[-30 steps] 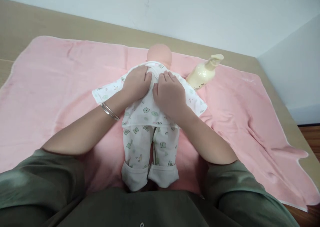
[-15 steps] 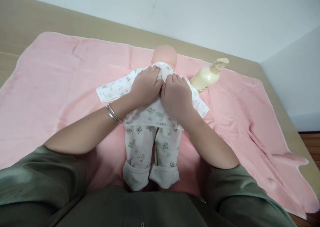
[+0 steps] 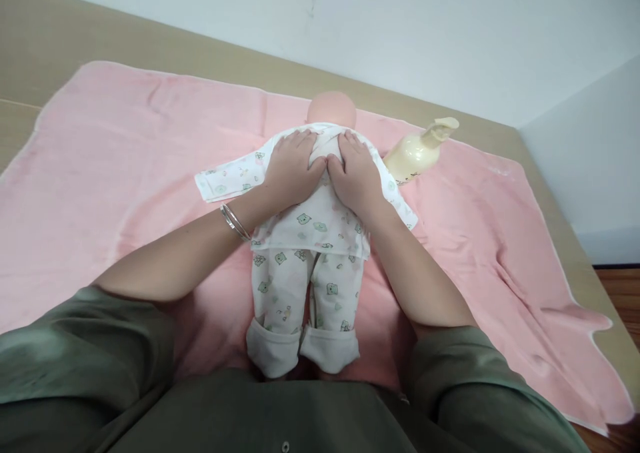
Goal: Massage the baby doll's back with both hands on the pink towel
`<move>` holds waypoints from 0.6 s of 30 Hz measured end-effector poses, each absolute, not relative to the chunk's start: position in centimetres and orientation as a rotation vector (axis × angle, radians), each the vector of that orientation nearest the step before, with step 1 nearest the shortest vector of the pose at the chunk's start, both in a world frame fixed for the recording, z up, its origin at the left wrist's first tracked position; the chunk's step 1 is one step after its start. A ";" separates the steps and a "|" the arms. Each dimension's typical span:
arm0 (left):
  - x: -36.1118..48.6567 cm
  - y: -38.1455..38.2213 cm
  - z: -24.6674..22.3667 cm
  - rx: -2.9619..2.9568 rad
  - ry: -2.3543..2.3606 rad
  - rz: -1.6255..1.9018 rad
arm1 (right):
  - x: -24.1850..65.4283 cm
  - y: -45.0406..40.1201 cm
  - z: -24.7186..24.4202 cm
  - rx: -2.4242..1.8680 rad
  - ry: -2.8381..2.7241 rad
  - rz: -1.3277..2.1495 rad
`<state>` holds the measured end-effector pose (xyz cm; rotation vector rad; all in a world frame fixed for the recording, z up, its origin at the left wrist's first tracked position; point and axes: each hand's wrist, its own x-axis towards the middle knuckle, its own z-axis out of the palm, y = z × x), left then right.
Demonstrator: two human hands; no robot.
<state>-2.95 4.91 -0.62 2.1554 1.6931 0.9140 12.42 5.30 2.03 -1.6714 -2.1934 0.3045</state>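
A baby doll lies stretched out with its bald head away from me and no face showing. It wears a white printed top and matching trousers with turned-up cuffs. My left hand rests flat on the left side of the upper back, fingers extended toward the shoulder. On the right side, my right hand lies flat in the same way. The thumbs meet or nearly meet at the middle. Cloth is wrinkled between the hands near the collar.
A pink blanket is spread under the doll on a wooden surface. A cream pump bottle lies tilted just right of the doll's shoulder. A white wall rises behind.
My right hand has turned and shifted slightly up and right, its fingers now pointing toward the shoulder. The left hand has moved only a little. The doll and bottle stay nearly in place.
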 end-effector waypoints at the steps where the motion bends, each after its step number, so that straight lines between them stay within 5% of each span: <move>1: -2.9 4.7 -0.5 2.155 1.694 0.912 | 12.4 5.3 2.0 -1.669 -2.198 0.304; 8: -2.1 1.5 1.3 2.252 1.603 0.641 | 12.3 4.9 2.8 -1.671 -2.252 0.275; 18: -3.8 6.2 -0.2 2.170 1.680 0.844 | 10.3 -0.6 5.1 -1.777 -2.374 -0.018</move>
